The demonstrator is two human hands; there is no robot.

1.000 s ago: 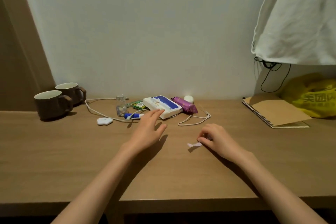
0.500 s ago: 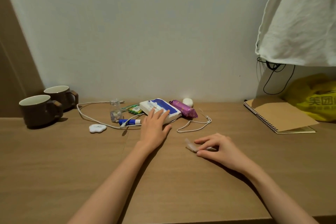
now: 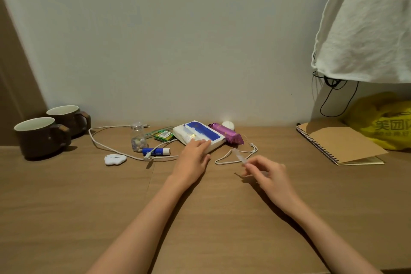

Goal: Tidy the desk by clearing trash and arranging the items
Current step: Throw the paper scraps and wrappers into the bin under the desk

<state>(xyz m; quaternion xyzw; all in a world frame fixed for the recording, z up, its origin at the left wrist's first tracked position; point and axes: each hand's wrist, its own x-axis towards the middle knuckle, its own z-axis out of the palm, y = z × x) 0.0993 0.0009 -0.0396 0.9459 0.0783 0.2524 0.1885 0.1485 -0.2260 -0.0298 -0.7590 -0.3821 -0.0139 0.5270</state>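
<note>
My right hand (image 3: 265,171) pinches a small clear wrapper scrap (image 3: 239,156) and holds it just above the wooden desk (image 3: 66,207). My left hand (image 3: 193,157) lies flat with its fingertips on the near edge of a white and blue tissue pack (image 3: 198,134). A purple snack wrapper (image 3: 226,133) lies right of the pack, with a small white round thing (image 3: 229,125) behind it. A white cable (image 3: 235,155) loops between my hands.
Two dark mugs (image 3: 42,135) stand at the far left. A small glass bottle (image 3: 138,138), a green pack (image 3: 164,135), a blue tube (image 3: 155,151) and a white cloud-shaped item (image 3: 115,159) lie left of the tissue pack. A spiral notebook (image 3: 340,144) and yellow bag (image 3: 384,122) sit right.
My right hand picked the clear scrap off the desk and lifted it. My left hand slid forward onto the tissue pack.
</note>
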